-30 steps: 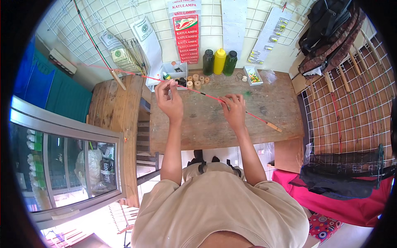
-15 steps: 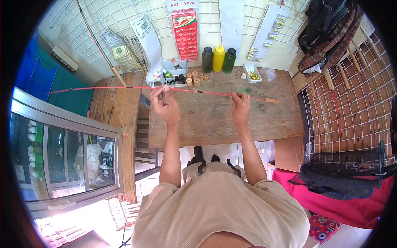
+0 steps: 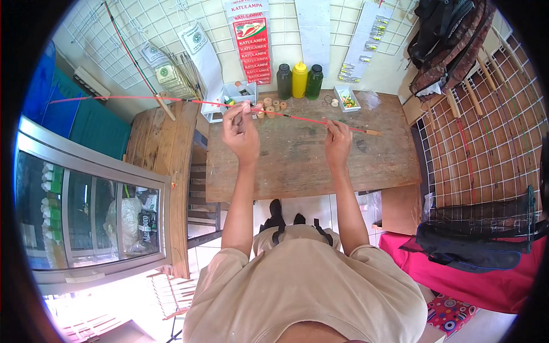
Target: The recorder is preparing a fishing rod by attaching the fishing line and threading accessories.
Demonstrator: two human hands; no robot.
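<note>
A thin red fishing rod with dark bands stretches across in front of me above the wooden table. Its light wooden grip is at the right end, and the long tip reaches out to the far left, tilted upward. My left hand pinches the shaft near the middle between thumb and fingers. Closer to the grip, my right hand has its fingers closed round the rod. Behind my left hand stand several small cork pieces on the table and a white tray holding small bottles, partly hidden.
Dark, yellow and green bottles line the back of the table. Right of them is a small white box with colourful bits. Another rod leans at the left. A glass cabinet stands left, a rod rack right.
The rod's left end has risen, so it slopes more steeply down to the right. My left hand has moved slightly right and away; my right hand has shifted slightly too. Both keep hold.
</note>
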